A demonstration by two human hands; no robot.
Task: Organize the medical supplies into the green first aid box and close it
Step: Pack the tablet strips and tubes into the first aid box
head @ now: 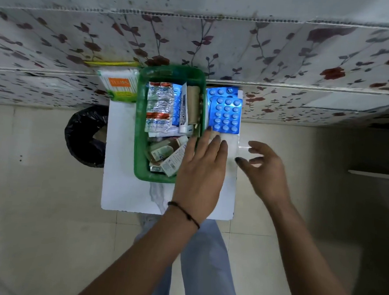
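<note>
- The green first aid box (142, 130) sits open on the white table (122, 188), already crowded with foil strips, a tube and small cartons
- Two blue blister packs (225, 114) lie just right of it, outside
- Left hand (199, 170) reaches flat over the box's right rim, fingers spread, gripping nothing
- Right hand (265, 170) hovers loosely curled and empty, near the packs
- Risk: the packs could slide off the table's right edge, or pile too high for the lid to shut
</note>
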